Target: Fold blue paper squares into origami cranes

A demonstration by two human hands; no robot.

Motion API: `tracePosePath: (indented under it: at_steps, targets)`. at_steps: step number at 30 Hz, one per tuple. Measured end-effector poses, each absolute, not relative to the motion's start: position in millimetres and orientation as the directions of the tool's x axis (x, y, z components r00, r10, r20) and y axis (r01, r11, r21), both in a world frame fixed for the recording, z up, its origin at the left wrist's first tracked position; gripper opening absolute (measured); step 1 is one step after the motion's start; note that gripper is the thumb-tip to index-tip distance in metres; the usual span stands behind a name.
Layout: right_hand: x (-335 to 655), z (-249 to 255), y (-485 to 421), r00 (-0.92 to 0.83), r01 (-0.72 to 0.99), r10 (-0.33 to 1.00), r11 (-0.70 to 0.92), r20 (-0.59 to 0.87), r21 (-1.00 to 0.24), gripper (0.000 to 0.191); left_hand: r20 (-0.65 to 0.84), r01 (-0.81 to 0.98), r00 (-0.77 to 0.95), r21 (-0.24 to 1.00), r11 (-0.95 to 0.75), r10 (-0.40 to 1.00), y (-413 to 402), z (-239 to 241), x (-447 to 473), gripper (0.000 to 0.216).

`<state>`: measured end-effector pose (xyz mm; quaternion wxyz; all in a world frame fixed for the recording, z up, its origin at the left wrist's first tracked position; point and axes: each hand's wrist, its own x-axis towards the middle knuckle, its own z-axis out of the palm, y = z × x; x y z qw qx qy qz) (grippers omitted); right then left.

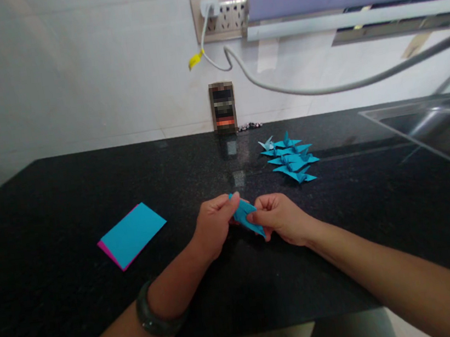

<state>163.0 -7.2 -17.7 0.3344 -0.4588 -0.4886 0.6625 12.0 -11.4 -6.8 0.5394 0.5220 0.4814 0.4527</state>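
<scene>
Between my hands is a folded piece of blue paper [244,213], narrow and slanting down to the right, held above the dark counter. My left hand [216,225] pinches its upper left end, thumb on top. At the lower right part, my right hand [283,217] grips it between thumb and bent fingers. The fingertips under the paper are partly hidden. Beyond my right hand, several blue origami cranes [290,161] stand grouped close together, one of them paler. To the left lies a stack of paper [134,233], blue on top with pink edges showing.
A black speckled countertop [192,173] carries everything. A phone-like object [223,108], its screen blurred, leans on the wall with a beaded strand [250,126] beside it. A white cable [306,90] hangs from the wall socket [220,17]. A metal sink [443,123] lies right.
</scene>
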Motion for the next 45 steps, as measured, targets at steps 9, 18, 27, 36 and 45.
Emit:
tracePosePath:
  at_steps: [9, 18, 27, 36, 45]
  targets:
    - [165.2, -17.7, -5.0, -0.362, -0.014, 0.877, -0.344, -0.316, -0.939, 0.022, 0.091, 0.221, 0.139, 0.968, -0.12, 0.986, -9.2, -6.4, 8.2, 0.026]
    - [161.2, -12.8, -8.2, -0.428, 0.044, 0.835, -0.362, -0.345, -0.931, 0.017, 0.176, 0.281, 0.203, 0.932, -0.23, 0.963, -12.7, -8.1, 10.6, 0.032]
    - [158.9, -12.2, -8.8, -0.427, 0.082, 0.838, -0.338, -0.339, -0.938, 0.014, 0.267, 0.342, 0.126, 0.892, -0.294, 0.956, -12.3, -11.1, 10.5, 0.029]
    - [170.5, -9.6, -3.9, -0.539, 0.066, 0.731, -0.459, -0.419, -0.886, 0.031, 0.281, 0.355, 0.054, 0.891, -0.281, 0.958, -8.3, -9.6, 6.2, 0.029]
    - [174.9, -9.3, -1.2, -0.571, 0.15, 0.681, -0.463, -0.459, -0.873, 0.02, 0.295, 0.385, 0.079, 0.872, -0.303, 0.952, -7.9, -7.6, 6.8, 0.027]
